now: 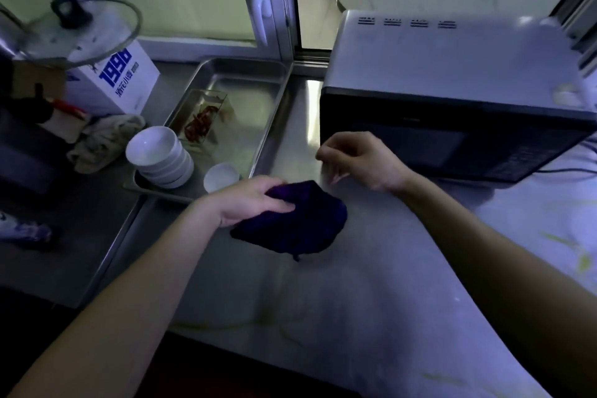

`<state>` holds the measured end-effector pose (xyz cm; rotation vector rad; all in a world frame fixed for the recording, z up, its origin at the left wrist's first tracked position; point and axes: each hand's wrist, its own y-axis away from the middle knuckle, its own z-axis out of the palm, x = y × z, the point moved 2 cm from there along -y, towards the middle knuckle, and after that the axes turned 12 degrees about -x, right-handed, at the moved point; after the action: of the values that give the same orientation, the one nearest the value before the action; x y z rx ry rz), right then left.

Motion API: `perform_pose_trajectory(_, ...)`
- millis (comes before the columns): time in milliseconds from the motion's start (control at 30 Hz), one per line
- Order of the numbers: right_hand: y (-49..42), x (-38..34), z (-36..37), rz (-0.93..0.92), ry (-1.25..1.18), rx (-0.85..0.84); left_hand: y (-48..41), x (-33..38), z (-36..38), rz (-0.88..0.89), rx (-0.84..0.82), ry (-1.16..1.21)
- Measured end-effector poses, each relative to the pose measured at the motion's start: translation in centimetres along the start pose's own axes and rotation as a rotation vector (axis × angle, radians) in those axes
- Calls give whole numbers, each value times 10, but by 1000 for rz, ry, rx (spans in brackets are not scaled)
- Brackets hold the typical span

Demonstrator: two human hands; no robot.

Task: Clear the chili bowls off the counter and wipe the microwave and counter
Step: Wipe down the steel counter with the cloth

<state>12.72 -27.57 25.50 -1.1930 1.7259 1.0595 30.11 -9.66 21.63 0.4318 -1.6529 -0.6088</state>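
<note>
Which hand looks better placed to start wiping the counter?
Left. The left hand grips the dark cloth on the counter; the right hand holds nothing, hovering by the microwave.

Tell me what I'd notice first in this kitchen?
The left hand gripping a dark purple cloth, right in the middle of the steel counter. Then the big microwave at the back right, and a stack of white bowls in the metal tray on the left.
</note>
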Motion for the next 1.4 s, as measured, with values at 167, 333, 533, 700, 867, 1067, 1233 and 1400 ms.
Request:
perform_pose_trajectory(167, 36, 29, 40, 103, 258, -125, -8, 18, 37, -4, 0, -353)
perform_pose_trajectory(333, 66, 42, 29, -6, 175, 111, -5, 28, 47, -5, -99, -435)
perform_pose_trajectory(533, 89, 76, 17, 137, 297, 181, -26, 17, 44, -72, 221, -850)
perform_pose_trajectory(700, 96, 47, -21, 81, 299, 498, -25, 80, 30, 260, 632, -1032)
perform_pose_trajectory(867, 116, 64, 16, 107, 503, 404, -18, 35, 22, 188, 366, -787)
perform_pose_trajectory(1067, 79, 147, 65, 241, 569, 44, 16, -100, -7, 65, 555, -933)
perform_pose_trajectory(1233, 23, 201, 95, 319, 771, 97, -8, -142, -45, 186, 529, -1220)
perform_pose_trajectory(1400, 48, 230, 134, 539, 792, 292, -40, -165, -95, 231, 369, -1337)
